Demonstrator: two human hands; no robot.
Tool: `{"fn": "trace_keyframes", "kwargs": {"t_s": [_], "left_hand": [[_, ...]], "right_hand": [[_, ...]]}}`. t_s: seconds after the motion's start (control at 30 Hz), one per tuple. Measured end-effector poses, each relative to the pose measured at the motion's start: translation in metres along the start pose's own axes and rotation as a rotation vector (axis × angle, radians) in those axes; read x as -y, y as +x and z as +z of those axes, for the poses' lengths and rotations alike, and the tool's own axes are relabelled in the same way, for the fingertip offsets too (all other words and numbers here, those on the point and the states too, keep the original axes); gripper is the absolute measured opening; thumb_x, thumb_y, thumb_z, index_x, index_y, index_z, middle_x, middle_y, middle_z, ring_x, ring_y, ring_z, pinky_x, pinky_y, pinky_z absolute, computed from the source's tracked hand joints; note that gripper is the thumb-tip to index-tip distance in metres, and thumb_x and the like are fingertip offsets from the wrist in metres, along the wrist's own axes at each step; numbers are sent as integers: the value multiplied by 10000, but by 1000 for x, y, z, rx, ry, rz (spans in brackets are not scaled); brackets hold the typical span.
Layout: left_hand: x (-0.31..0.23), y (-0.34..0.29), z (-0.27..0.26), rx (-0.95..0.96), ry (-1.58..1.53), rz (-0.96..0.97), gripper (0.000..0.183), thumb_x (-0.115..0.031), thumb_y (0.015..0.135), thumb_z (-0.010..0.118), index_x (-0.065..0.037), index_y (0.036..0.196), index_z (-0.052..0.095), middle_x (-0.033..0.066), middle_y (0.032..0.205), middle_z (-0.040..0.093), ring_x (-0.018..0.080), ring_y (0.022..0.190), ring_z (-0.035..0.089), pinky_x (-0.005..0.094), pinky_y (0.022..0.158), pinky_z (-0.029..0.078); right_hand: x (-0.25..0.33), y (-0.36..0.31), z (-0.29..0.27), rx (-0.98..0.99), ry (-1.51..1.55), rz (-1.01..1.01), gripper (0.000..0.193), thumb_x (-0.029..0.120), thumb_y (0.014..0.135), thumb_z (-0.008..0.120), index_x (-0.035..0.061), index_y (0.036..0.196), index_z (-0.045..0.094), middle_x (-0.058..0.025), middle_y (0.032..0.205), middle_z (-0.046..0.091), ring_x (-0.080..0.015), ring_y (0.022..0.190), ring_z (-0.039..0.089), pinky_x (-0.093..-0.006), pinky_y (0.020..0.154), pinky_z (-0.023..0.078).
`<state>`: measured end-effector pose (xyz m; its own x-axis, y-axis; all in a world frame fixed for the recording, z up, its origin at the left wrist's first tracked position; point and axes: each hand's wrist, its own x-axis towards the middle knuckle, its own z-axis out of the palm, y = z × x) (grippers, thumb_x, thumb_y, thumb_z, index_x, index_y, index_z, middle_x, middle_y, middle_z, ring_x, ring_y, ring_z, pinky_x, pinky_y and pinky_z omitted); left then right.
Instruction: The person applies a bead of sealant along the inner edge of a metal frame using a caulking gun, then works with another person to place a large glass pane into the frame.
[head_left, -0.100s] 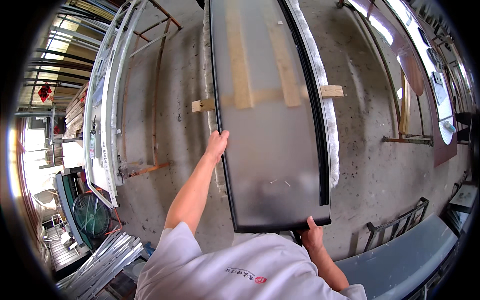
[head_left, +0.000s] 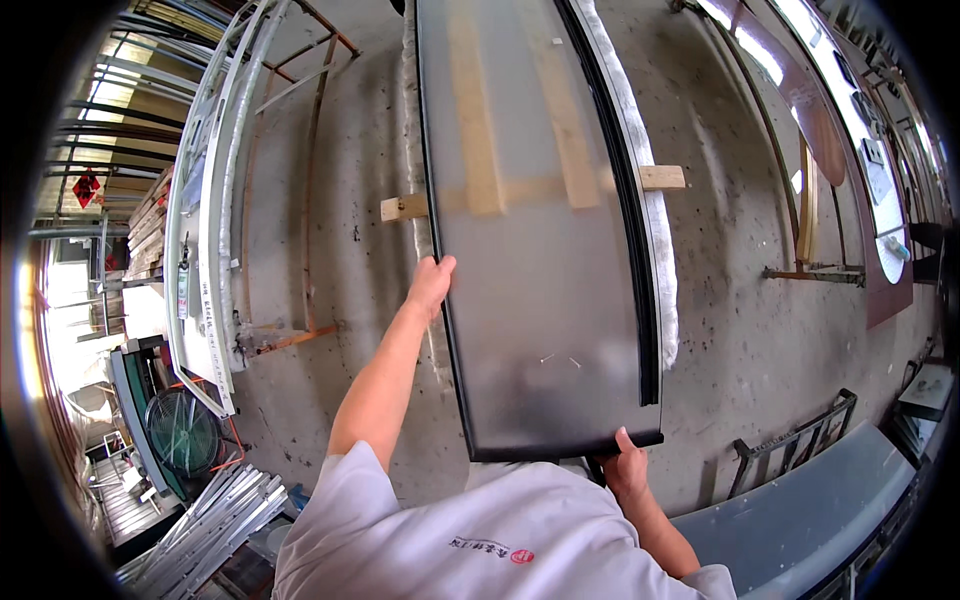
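A long frosted glass panel [head_left: 540, 300] with a black frame stretches away from my body, lying flat. My left hand [head_left: 431, 284] is closed round its left edge, the thumb over the top of the frame. At the near right corner, my right hand [head_left: 627, 466] grips the near frame edge with its thumb on top; its fingers are hidden underneath. A black strip [head_left: 640, 290] runs along the panel's right side. Two small thin pieces, perhaps screws [head_left: 547, 358], lie on the glass near me. Wooden boards [head_left: 480, 120] show blurred through the glass.
A wooden crossbar [head_left: 662, 178] sticks out past both sides of the panel. White padded rails [head_left: 668, 300] run alongside. To the left stand a white frame [head_left: 212, 260], a green fan [head_left: 184, 430] and a pile of metal profiles [head_left: 215, 525]. A grey curved surface [head_left: 800, 520] is at the lower right.
The view has shifted very slightly. Both hands keep their places on the panel's frame.
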<state>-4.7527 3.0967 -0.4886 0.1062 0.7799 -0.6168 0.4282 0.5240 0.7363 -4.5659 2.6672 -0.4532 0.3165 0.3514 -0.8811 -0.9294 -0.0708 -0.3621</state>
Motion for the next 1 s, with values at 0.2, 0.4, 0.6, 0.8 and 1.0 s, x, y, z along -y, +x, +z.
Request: {"fn": "trace_keyframes", "kwargs": {"t_s": [0.2, 0.4, 0.6, 0.8, 1.0], "left_hand": [[-9, 13, 5, 59, -196, 61, 160, -134, 844, 558, 20, 823, 594, 66, 785, 596, 188, 715, 582, 383, 646, 504], [1, 21, 1, 13, -104, 11, 212, -161, 878, 566, 47, 919, 567, 79, 869, 606, 187, 794, 597, 366, 676, 514], [8, 32, -1, -50, 17, 55, 298, -251, 944, 579, 42, 988, 546, 78, 913, 594, 181, 821, 579, 370, 708, 515], [13, 38, 2, -70, -7, 54, 239, -213, 945, 568, 20, 894, 575, 59, 856, 602, 130, 769, 569, 330, 646, 497], [0, 30, 11, -137, -75, 61, 221, -170, 901, 576, -37, 736, 513, -6, 712, 496, 76, 634, 444, 292, 527, 373]], "right_hand": [[29, -35, 9, -304, -393, 114, 279, 245, 924, 689, 6, 1003, 570, -51, 787, 592, -198, 677, 581, -345, 595, 497], [69, -22, 144, 387, -1514, -957, 361, 152, 791, 742, 5, 1082, 586, -185, 1001, 607, -387, 906, 587, -450, 782, 504], [64, 123, 310, 416, -1750, -1418, 665, 365, 877, 653, 22, 1414, 464, -219, 1548, 304, -368, 1467, 232, -514, 1196, 183], [54, 163, 316, 440, -1813, -1362, 719, 455, 939, 546, 44, 1500, 364, -226, 1604, 193, -372, 1507, 122, -522, 1216, 103], [52, 169, 320, 450, -1855, -1329, 705, 434, 938, 541, 40, 1496, 366, -241, 1596, 205, -406, 1497, 133, -531, 1209, 118]]}}
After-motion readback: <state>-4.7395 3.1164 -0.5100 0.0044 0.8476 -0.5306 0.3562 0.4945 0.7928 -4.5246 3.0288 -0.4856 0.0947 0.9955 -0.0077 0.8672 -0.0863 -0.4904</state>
